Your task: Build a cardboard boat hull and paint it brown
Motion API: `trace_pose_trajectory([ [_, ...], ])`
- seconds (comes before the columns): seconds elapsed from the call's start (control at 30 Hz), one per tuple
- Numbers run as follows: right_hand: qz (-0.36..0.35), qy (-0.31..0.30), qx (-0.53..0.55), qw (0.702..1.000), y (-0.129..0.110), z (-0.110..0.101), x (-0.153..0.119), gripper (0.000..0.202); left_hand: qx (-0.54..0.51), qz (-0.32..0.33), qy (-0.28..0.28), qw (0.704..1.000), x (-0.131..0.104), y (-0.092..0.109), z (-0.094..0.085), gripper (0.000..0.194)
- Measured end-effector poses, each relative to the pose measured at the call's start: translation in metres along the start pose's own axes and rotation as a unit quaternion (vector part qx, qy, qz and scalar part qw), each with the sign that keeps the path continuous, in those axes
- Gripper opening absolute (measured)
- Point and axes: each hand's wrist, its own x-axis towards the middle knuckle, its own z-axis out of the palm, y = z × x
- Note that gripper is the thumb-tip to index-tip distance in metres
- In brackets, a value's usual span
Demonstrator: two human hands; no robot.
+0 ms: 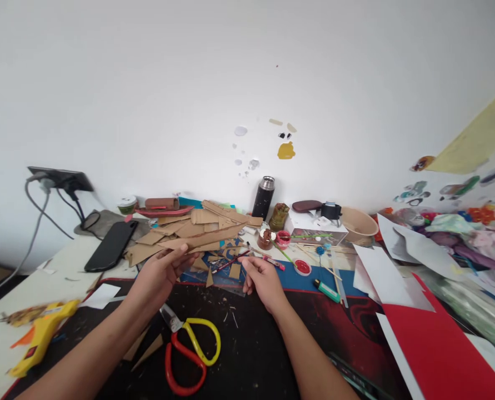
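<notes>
My left hand (166, 268) is closed, thumb on top, around the near end of a long pointed cardboard piece (205, 238). The piece tilts up toward the right, in front of a heap of cardboard scraps (180, 229). Across from it my right hand (264, 280) hovers above the mat with its fingers curled and pinched together; whether anything small sits in them is hidden. A dark red pencil (226, 264) lies just left of its fingertips. Scissors (184, 328) with one red and one yellow handle rest on the black mat (247, 355) between my forearms.
At left are a yellow glue gun (47, 333) and a black phone (111, 246). Along the wall stand a black flask (264, 197), paint jars (266, 238) and a beige bowl (359, 223). A green glue stick (327, 290) and red paper (443, 350) lie at right.
</notes>
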Motion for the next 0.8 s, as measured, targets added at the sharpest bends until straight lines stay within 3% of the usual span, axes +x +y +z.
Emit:
trace_pose_trajectory([
  [0.13,-0.003,-0.004,-0.021,1.0,0.001,0.001,0.0,0.067,0.027,0.02,-0.004,0.999,0.007,0.007,-0.01,0.04],
  [0.4,-0.02,-0.016,-0.054,0.998,0.0,0.002,-0.001,0.063,0.102,0.059,0.007,0.993,0.036,0.039,-0.042,0.06],
  [0.8,-0.022,-0.026,-0.072,0.997,0.0,0.003,-0.002,0.058,0.124,0.07,0.024,0.99,0.081,0.07,-0.066,0.033],
])
